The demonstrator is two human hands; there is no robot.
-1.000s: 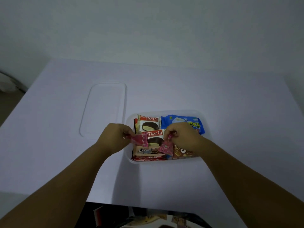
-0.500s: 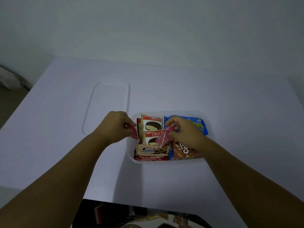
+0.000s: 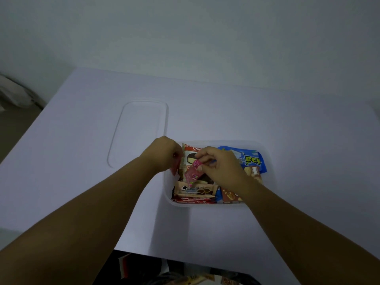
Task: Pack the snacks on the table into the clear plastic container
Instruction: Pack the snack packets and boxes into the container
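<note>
Clear plastic container [image 3: 269, 161] sat on tabletop [image 3: 82, 140], nearly full: Choco Pie pack [image 3: 192, 154], blue packet [image 3: 249, 159], Cream-O pack [image 3: 195, 189] inside. Right hand [image 3: 221, 165] pinched pink sachet [image 3: 193, 171] above packs. Left hand [image 3: 164, 155] curled at container's left wall, apparently pinching red sachet [image 3: 175, 167]. Lid [image 3: 141, 128] lay off alongside. Judged: last sachets left, then lid.

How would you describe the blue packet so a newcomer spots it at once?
Find the clear plastic container on the white table. In its far right corner, beyond the right hand, lies the blue packet, the only blue wrapper with green lettering.
</note>
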